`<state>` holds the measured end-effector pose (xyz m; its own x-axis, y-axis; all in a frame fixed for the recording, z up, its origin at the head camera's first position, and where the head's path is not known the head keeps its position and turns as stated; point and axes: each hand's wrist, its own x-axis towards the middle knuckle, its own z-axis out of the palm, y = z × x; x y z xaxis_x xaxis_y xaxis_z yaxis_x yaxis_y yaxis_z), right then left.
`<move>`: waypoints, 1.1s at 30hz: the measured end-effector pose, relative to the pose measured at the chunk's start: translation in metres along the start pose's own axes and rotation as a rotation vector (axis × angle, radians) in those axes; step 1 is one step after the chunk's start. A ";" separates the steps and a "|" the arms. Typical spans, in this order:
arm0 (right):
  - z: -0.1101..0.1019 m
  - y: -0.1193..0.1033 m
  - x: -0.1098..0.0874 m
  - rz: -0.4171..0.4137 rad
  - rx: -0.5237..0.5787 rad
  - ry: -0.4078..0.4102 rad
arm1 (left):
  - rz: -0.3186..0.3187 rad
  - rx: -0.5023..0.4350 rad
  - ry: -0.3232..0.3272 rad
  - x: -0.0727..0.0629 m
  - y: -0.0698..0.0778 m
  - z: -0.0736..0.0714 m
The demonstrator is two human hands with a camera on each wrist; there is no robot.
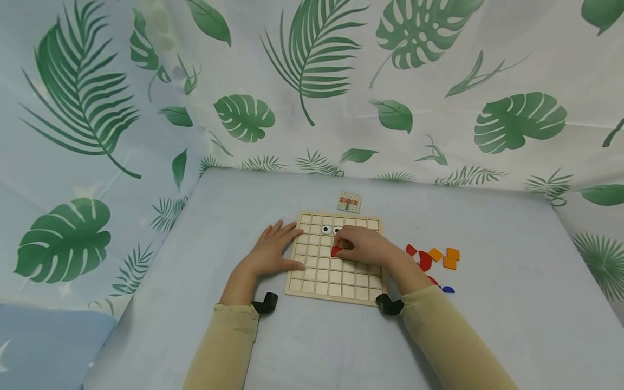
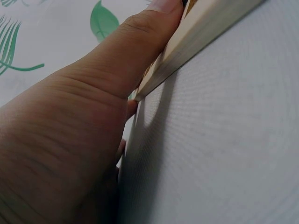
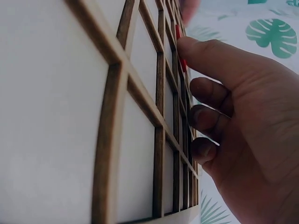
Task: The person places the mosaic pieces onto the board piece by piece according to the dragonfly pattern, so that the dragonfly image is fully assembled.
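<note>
A wooden grid board (image 1: 322, 275) with square cells lies on the table. My left hand (image 1: 272, 252) rests along its left edge, fingers spread and thumb by the lower left rim. Over the middle of the board, my right hand (image 1: 364, 245) holds a small red tile (image 1: 336, 252) between thumb and fingers, at a cell. In the right wrist view the thumb touches the red tile (image 3: 179, 35) and the other fingers are curled. Two round eye tiles (image 1: 326, 229) sit in cells above the red one; the right one is partly covered by my hand.
A small pattern card (image 1: 349, 202) lies behind the board. Right of the board are loose orange squares (image 1: 449, 263), red curved pieces (image 1: 426, 261) and a blue piece (image 1: 448, 290), partly behind my right forearm. Leaf-printed cloth (image 1: 317, 130) hangs at the back and sides.
</note>
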<state>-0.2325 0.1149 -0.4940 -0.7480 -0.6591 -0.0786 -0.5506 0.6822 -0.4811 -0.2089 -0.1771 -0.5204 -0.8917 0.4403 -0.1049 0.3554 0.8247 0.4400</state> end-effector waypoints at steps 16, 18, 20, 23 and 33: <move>-0.048 0.024 -0.065 0.152 0.101 0.093 | -0.009 0.006 -0.004 0.001 0.001 0.000; -0.053 0.033 -0.081 0.186 0.090 0.111 | -0.012 0.008 -0.006 0.001 0.001 0.000; -0.056 0.043 -0.097 0.216 0.086 0.130 | -0.014 0.010 -0.008 0.000 0.001 -0.001; -0.058 0.056 -0.119 0.259 0.093 0.149 | -0.017 0.011 -0.010 0.000 0.002 -0.001; -0.054 0.078 -0.170 0.314 0.089 0.147 | -0.019 0.005 -0.006 0.000 0.002 0.001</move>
<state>-0.1685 0.2971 -0.4714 -0.9245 -0.3645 -0.1117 -0.2555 0.8099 -0.5279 -0.2079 -0.1753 -0.5201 -0.8967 0.4265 -0.1182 0.3399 0.8347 0.4333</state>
